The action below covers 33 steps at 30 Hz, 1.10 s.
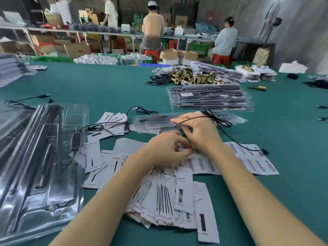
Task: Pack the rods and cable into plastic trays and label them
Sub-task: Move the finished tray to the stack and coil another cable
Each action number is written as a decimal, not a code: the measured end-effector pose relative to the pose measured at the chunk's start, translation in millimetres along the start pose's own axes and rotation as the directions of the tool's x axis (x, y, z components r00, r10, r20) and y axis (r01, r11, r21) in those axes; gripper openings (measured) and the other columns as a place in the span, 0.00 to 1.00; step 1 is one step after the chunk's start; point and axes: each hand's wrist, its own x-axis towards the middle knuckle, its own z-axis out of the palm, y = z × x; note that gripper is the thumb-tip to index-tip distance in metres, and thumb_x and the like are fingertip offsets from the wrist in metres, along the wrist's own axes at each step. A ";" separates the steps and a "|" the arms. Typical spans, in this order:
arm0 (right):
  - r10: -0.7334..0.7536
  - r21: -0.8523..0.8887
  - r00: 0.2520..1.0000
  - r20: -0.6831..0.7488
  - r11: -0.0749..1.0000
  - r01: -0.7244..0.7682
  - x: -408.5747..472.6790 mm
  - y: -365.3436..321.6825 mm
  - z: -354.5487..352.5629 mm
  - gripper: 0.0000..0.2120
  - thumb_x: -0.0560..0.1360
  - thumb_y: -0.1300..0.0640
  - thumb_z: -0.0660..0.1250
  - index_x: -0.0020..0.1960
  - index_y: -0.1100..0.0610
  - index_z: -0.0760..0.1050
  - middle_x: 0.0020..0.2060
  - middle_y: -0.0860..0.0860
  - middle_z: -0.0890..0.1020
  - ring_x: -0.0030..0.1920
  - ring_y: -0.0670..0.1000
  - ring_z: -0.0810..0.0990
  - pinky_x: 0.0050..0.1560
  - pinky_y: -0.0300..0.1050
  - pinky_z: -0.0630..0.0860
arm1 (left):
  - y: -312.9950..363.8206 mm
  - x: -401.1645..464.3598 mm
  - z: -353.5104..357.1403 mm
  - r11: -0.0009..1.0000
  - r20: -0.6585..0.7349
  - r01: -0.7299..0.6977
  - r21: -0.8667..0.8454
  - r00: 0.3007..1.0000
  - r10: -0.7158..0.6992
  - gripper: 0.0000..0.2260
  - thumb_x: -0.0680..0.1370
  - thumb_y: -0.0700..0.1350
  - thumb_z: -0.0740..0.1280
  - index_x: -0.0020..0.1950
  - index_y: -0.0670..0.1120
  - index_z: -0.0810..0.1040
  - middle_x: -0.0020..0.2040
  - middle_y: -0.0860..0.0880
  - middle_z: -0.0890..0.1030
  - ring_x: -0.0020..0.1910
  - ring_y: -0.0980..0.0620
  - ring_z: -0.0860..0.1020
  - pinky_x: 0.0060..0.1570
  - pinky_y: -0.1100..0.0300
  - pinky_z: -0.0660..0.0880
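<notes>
Both bare forearms reach forward over the green table point(110, 86), wrists angled inward so that the hands meet near the middle of the view. The left hand point(165, 148) hovers just above a sheet of barcode labels point(252, 160), palm down, its fingers curled in toward the thumb; whether they pinch a label is not clear, because the fingertips are blurred and partly hidden. The right hand point(198, 132) sits slightly farther out and higher, fingers bent, with a thin black cable point(221, 121) looped over its back and fingers; the index finger points left toward a clear plastic tray point(152, 121) lying just beyond the hands, which holds dark rods. The cable trails right and down across the label sheet to a small black plug point(265, 151).

Under the forearms a fanned pile of printed paper inserts point(165, 197) covers the table. At the left lies a stack of open clear trays point(40, 166) with long rods and a black adapter point(76, 141) in them. Farther back on the right stands a stack of filled trays point(211, 98), behind it a heap of brass latches point(195, 77).
</notes>
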 end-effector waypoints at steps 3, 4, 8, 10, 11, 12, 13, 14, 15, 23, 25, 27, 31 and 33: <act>0.080 0.010 0.989 0.127 0.997 -0.082 -1.4 3.9 -2.9 0.19 0.76 0.54 0.68 0.65 0.39 0.79 0.64 0.41 0.80 0.65 0.45 0.74 0.64 0.43 0.72 | 2.4 -1.4 -14.0 0.994 0.091 0.026 -0.106 0.996 -0.016 0.07 0.79 0.54 0.67 0.49 0.59 0.85 0.45 0.53 0.83 0.38 0.50 0.78 0.42 0.52 0.76; 0.114 0.025 0.978 0.174 0.992 -0.120 -1.2 2.8 -4.2 0.20 0.75 0.51 0.70 0.66 0.39 0.78 0.65 0.40 0.79 0.66 0.43 0.73 0.65 0.41 0.71 | 2.9 -2.7 -20.1 0.990 0.114 0.035 -0.133 0.993 -0.019 0.06 0.79 0.53 0.67 0.49 0.59 0.85 0.43 0.53 0.85 0.36 0.49 0.78 0.41 0.52 0.77; 0.236 0.061 0.860 0.453 0.954 -0.294 1.4 -7.6 -18.1 0.26 0.76 0.44 0.69 0.74 0.40 0.71 0.73 0.39 0.72 0.72 0.45 0.70 0.70 0.45 0.69 | -3.2 -4.8 -49.0 0.979 0.107 0.081 -0.189 0.992 -0.061 0.08 0.79 0.55 0.69 0.47 0.53 0.84 0.38 0.53 0.84 0.33 0.55 0.80 0.32 0.63 0.78; 0.276 -0.023 0.754 0.595 0.945 -0.328 6.0 -10.5 -32.9 0.26 0.79 0.41 0.65 0.76 0.40 0.67 0.72 0.42 0.72 0.69 0.47 0.73 0.65 0.46 0.71 | -11.6 -3.6 -57.6 0.987 -0.044 0.081 -0.141 0.995 -0.088 0.08 0.76 0.57 0.71 0.42 0.54 0.82 0.36 0.56 0.83 0.34 0.59 0.80 0.34 0.63 0.77; 0.289 -0.075 0.708 0.645 0.945 -0.318 8.8 -13.5 -41.0 0.26 0.79 0.40 0.64 0.76 0.41 0.67 0.68 0.44 0.74 0.63 0.47 0.76 0.58 0.45 0.73 | -17.6 -3.5 -58.7 0.993 -0.102 0.094 -0.077 0.990 -0.101 0.08 0.75 0.57 0.72 0.41 0.55 0.81 0.36 0.57 0.82 0.35 0.60 0.79 0.36 0.64 0.75; 0.296 -0.119 0.678 0.673 0.948 -0.295 11.2 -17.2 -49.2 0.24 0.80 0.40 0.63 0.75 0.42 0.69 0.62 0.44 0.77 0.55 0.44 0.78 0.51 0.44 0.72 | -23.0 -4.4 -58.3 0.993 -0.121 0.117 -0.015 0.986 -0.118 0.08 0.74 0.57 0.73 0.41 0.55 0.79 0.37 0.58 0.81 0.36 0.61 0.78 0.38 0.65 0.73; 0.299 -0.151 0.667 0.682 0.951 -0.272 12.9 -20.9 -56.9 0.23 0.80 0.41 0.63 0.73 0.43 0.72 0.59 0.44 0.78 0.49 0.43 0.77 0.48 0.43 0.71 | -27.8 -5.9 -56.8 0.990 -0.112 0.139 0.031 0.984 -0.135 0.08 0.74 0.56 0.73 0.41 0.55 0.78 0.38 0.58 0.81 0.37 0.61 0.77 0.39 0.66 0.71; 0.301 -0.169 0.672 0.676 0.952 -0.257 14.3 -23.7 -64.0 0.20 0.80 0.41 0.64 0.70 0.43 0.76 0.57 0.42 0.80 0.49 0.42 0.77 0.48 0.42 0.70 | -32.1 -7.0 -54.6 0.986 -0.096 0.156 0.054 0.984 -0.150 0.09 0.73 0.56 0.74 0.42 0.55 0.77 0.40 0.59 0.80 0.38 0.61 0.77 0.39 0.66 0.70; 0.310 -0.172 0.692 0.652 0.949 -0.262 14.9 -25.0 -70.6 0.16 0.79 0.42 0.66 0.65 0.42 0.80 0.56 0.40 0.82 0.49 0.42 0.78 0.49 0.42 0.71 | -36.4 -7.7 -52.5 0.985 -0.090 0.165 0.059 0.983 -0.159 0.09 0.73 0.56 0.74 0.43 0.56 0.76 0.41 0.59 0.80 0.38 0.60 0.76 0.39 0.66 0.70; 0.439 -0.119 0.837 0.325 0.898 -0.424 7.0 -7.1 -73.9 0.16 0.68 0.44 0.79 0.49 0.45 0.75 0.44 0.44 0.80 0.46 0.47 0.80 0.48 0.48 0.78 | -45.1 -6.4 -48.7 0.987 -0.145 0.147 0.066 0.980 -0.136 0.09 0.73 0.56 0.74 0.44 0.58 0.75 0.43 0.61 0.79 0.39 0.59 0.76 0.41 0.62 0.74; 0.465 -0.138 0.765 0.446 0.880 -0.454 4.1 -3.8 -67.1 0.14 0.72 0.45 0.77 0.53 0.44 0.76 0.49 0.45 0.80 0.48 0.46 0.79 0.49 0.46 0.74 | -45.4 -6.4 -48.4 0.987 -0.149 0.144 0.064 0.980 -0.134 0.09 0.74 0.56 0.74 0.44 0.58 0.75 0.43 0.61 0.79 0.39 0.59 0.76 0.41 0.62 0.73; 0.466 -0.122 0.743 0.481 0.874 -0.470 3.4 -3.5 -65.7 0.06 0.76 0.45 0.72 0.51 0.44 0.78 0.51 0.45 0.81 0.46 0.44 0.78 0.48 0.43 0.72 | -45.3 -6.0 -48.5 0.988 -0.153 0.141 0.061 0.980 -0.130 0.09 0.74 0.55 0.74 0.44 0.58 0.75 0.43 0.61 0.79 0.39 0.60 0.76 0.40 0.63 0.72; 0.453 -0.116 0.727 0.517 0.878 -0.465 5.9 -3.1 -75.5 0.04 0.76 0.51 0.72 0.48 0.43 0.79 0.50 0.43 0.82 0.47 0.42 0.78 0.41 0.40 0.70 | -45.9 -5.6 -48.7 0.988 -0.158 0.137 0.073 0.980 -0.124 0.08 0.74 0.56 0.74 0.45 0.58 0.75 0.43 0.61 0.79 0.40 0.61 0.76 0.40 0.63 0.71; 0.448 -0.162 0.675 0.587 0.881 -0.445 6.1 -3.6 -78.0 0.09 0.72 0.54 0.75 0.48 0.42 0.80 0.48 0.40 0.80 0.49 0.43 0.78 0.43 0.41 0.71 | -46.0 -5.3 -48.1 0.987 -0.161 0.138 0.077 0.979 -0.125 0.08 0.74 0.56 0.74 0.45 0.58 0.75 0.43 0.61 0.79 0.40 0.61 0.76 0.40 0.63 0.71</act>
